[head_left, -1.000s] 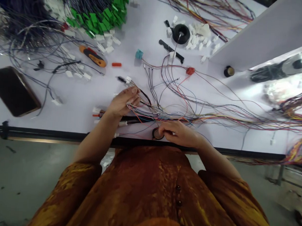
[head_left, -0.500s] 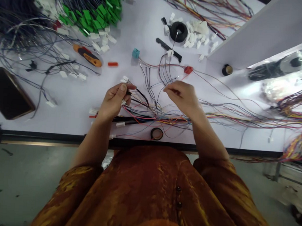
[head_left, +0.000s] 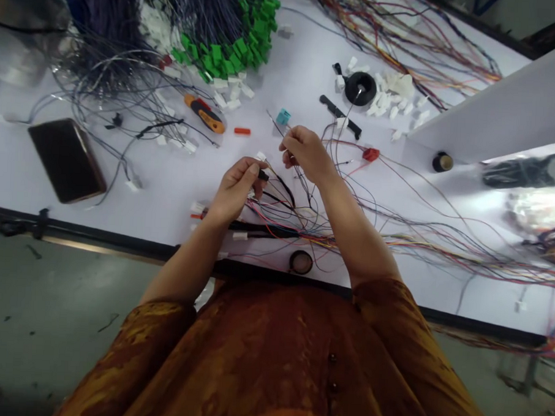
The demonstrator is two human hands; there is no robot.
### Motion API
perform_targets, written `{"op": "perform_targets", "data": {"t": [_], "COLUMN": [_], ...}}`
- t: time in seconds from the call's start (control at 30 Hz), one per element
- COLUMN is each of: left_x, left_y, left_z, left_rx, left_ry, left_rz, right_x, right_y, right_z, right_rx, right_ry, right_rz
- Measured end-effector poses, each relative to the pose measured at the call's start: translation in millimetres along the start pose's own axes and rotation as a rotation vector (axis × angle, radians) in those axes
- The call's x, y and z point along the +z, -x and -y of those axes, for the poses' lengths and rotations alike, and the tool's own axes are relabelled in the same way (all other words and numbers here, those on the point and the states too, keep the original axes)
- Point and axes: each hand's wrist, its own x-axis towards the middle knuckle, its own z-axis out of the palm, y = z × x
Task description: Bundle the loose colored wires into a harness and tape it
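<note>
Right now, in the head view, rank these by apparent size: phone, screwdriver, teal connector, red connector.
Phone, then screwdriver. The teal connector and red connector look alike, so I can't rank them.

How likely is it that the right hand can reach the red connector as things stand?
Likely yes: the right hand sits close to the red connector, with only loose thin wires between them, though it seems to be holding wires already.

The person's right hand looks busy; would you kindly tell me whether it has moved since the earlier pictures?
Yes. The right hand has moved forward, away from the small black ring at the table edge that it lay beside, and is now close to the teal connector.
</note>
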Motion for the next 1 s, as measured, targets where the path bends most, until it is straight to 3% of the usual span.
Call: {"op": "perform_targets", "data": {"t": [0.07,0.2,0.37,1.0], "left_x": [0.7,2.6,3.5,3.8], "left_y": [1,1,1,1], "left_z": [0,0,2,2], "left_rx": [0.024,0.059,0.084,0.033], "left_ry": [-0.010,-0.033,-0.017,-0.048], "left_rz": [-0.025,-0.079,-0.137,-0.137], "right_x": [-1,-4,-3,3], "right_y": [14,55,93,105], "right_z": [12,29,24,23], "right_rx": [-0.072,-0.202,-0.218,-0.321], "right_ry": [-0.114,-0.068,0.018,0.197], "right_rz": [0.021,-0.089,-0.123,-0.187]}}
